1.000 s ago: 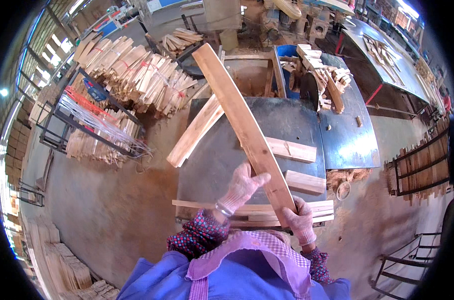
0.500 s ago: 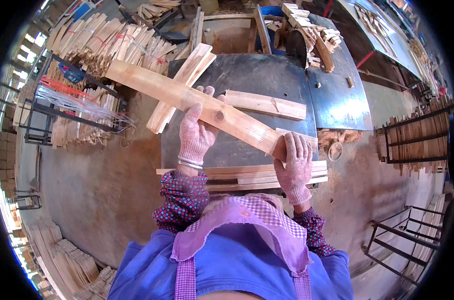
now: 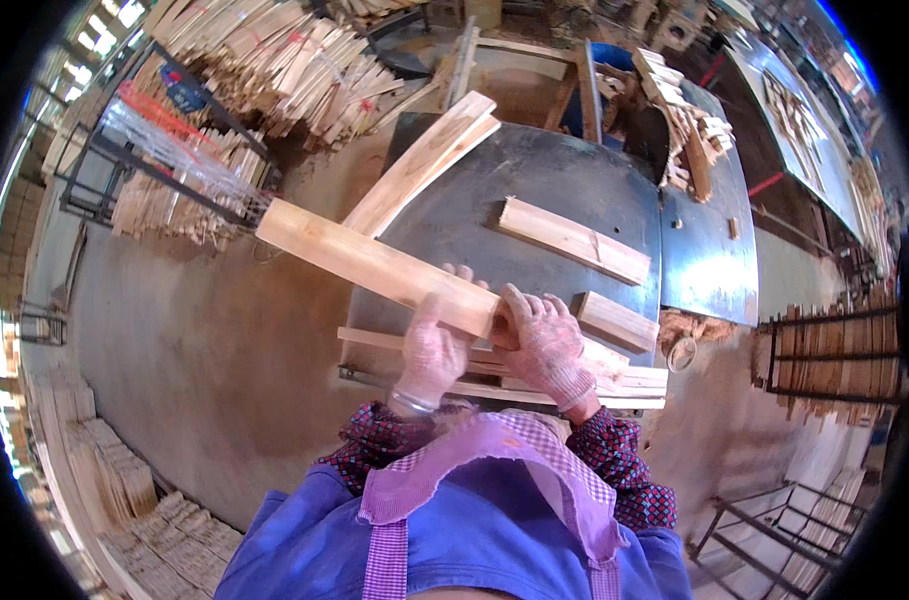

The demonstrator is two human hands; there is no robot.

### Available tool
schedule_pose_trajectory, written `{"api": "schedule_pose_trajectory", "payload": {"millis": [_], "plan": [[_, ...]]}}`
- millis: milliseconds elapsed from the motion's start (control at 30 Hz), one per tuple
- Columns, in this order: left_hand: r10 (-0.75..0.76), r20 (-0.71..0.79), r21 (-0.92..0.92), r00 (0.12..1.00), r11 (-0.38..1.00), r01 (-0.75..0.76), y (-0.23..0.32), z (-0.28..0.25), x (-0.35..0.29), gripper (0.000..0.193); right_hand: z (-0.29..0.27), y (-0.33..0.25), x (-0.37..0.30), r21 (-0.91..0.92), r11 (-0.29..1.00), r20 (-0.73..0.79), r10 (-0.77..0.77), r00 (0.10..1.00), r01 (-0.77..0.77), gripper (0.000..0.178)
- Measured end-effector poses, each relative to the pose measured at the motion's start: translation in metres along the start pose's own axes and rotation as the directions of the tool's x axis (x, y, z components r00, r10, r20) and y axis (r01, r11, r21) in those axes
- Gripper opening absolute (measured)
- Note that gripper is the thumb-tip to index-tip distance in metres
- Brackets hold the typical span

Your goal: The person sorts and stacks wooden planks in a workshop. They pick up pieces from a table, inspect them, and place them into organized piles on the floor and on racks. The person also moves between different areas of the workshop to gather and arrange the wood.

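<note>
A long wooden board [image 3: 360, 258] slants across in front of me, its far end out past the left edge of the metal table [image 3: 455, 190]. My left hand [image 3: 437, 345], in a pale knit glove, grips it from beneath near its close end, fingertips showing over the far edge. Closed around that close end is my gloved right hand [image 3: 545, 342]. Beyond lie a short wooden plank [image 3: 575, 238] and a smaller wood block [image 3: 620, 320]. Two longer boards [image 3: 425, 165] rest at the table's left side, and several strips [image 3: 375, 338] lie along its front edge.
Bundled wood slats [image 3: 275, 60] and a black metal rack [image 3: 175, 165] with plastic strands stand at left. Offcuts [image 3: 690, 130] are heaped at the table's far right. Another rack of slats [image 3: 835, 350] and an empty frame [image 3: 775, 525] stand at right.
Both hands have drawn the board closer to my body, and its near end has come leftward. The board no longer covers the small wood block. My view has also shifted.
</note>
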State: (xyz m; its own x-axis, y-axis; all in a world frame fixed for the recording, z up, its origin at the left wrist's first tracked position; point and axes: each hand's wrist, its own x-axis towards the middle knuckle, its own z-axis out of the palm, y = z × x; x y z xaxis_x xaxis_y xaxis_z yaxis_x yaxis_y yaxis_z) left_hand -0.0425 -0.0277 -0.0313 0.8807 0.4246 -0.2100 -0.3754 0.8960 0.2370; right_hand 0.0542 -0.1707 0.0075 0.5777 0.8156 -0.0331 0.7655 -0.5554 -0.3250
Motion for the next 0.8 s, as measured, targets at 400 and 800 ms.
{"api": "schedule_pose_trajectory", "payload": {"millis": [400, 800], "plan": [[0.444, -0.424, 0.489, 0.789, 0.846, -0.214, 0.167, -0.053, 0.014, 0.037, -0.026, 0.058, 0.146, -0.354, 0.845, -0.199, -0.488, 0.85, 0.402, 0.052], [0.341, -0.462, 0.268, 0.819, 0.934, -0.238, 0.182, -0.073, 0.057, 0.029, -0.014, 0.036, 0.354, -0.588, 0.664, 0.013, -0.564, 0.825, 0.463, 0.04]]}}
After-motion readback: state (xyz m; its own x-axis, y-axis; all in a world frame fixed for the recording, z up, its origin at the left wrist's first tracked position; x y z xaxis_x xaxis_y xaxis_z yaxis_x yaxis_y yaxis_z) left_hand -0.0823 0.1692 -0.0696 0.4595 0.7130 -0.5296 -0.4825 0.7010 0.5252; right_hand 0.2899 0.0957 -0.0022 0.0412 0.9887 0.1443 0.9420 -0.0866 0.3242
